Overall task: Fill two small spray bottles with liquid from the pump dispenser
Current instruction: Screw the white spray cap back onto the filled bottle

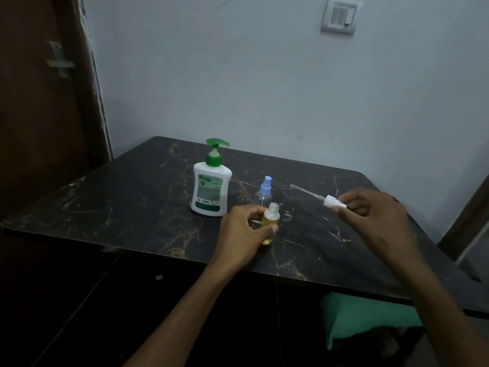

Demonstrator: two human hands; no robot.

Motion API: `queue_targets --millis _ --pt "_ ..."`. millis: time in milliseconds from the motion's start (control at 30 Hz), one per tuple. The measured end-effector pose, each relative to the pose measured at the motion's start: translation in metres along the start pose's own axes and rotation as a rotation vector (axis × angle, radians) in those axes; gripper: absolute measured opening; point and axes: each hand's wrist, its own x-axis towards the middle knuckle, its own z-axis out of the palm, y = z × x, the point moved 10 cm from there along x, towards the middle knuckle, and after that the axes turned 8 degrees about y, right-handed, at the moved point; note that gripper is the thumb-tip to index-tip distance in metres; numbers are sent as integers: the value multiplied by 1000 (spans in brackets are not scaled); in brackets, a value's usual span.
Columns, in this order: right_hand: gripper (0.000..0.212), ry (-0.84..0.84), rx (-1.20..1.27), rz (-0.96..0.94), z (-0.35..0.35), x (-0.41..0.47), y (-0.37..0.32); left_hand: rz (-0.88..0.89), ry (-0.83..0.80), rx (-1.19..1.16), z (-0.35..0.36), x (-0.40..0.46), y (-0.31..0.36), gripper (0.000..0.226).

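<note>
My left hand [242, 229] grips a small clear spray bottle [270, 221] with yellow liquid inside; its neck is uncapped and it stands on the black marble-patterned table [132, 202]. My right hand [370, 215] pinches the white spray cap [334, 202], whose thin dip tube [307, 191] points up-left, well right of the bottle. A second small bottle with a blue spray top [265, 190] stands just behind the first; its clear body shows no coloured liquid. The white pump dispenser with a green pump head [211, 185] stands to the left of both bottles.
The table's far edge meets a pale wall. A dark wooden door [39, 115] stands at the left. Under the table's front right edge is a green object [365, 316]. A wall switch [340, 15] is high on the wall.
</note>
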Motion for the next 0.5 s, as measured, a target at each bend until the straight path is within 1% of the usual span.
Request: queue_targets --millis 100,233,333,500 --pt "13 -56 25 -98 -23 -12 -33 13 3 1 3 0 -1 30" --pt "18 -94 34 -202 -29 -14 -65 37 9 9 2 -2 -1 30" --pt "18 -125 0 -259 -24 -9 -77 44 8 -6 1 -2 0 29" --pt "21 -175 -29 -296 -20 -1 -84 61 2 14 0 -3 -1 28"
